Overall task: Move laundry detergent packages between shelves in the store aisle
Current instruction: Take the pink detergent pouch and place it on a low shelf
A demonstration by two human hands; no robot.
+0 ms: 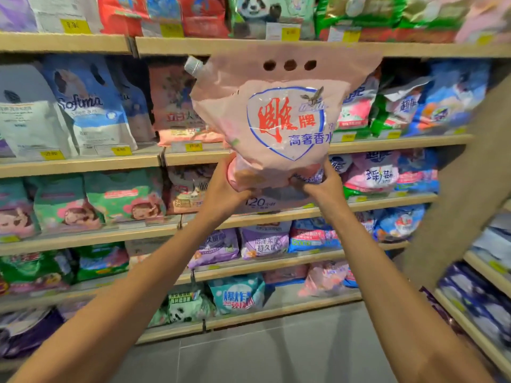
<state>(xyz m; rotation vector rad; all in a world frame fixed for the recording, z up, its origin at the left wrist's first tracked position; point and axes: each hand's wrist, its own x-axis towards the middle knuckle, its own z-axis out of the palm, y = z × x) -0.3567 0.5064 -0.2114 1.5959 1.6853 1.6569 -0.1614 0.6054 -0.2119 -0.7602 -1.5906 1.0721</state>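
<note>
Both hands grip the pink pouch from below and hold it upright before the shelves, toward 12 o'clock from the middle of the view. The left hand curls round the pouch's bottom at 7 o'clock, and the right hand clutches the bottom at 5 o'clock. The capped spout points to 10 o'clock and three holes run along the top, which overlaps a shelf board; a pink pack stands at its 9 o'clock, blue packs at 3 o'clock.
</note>
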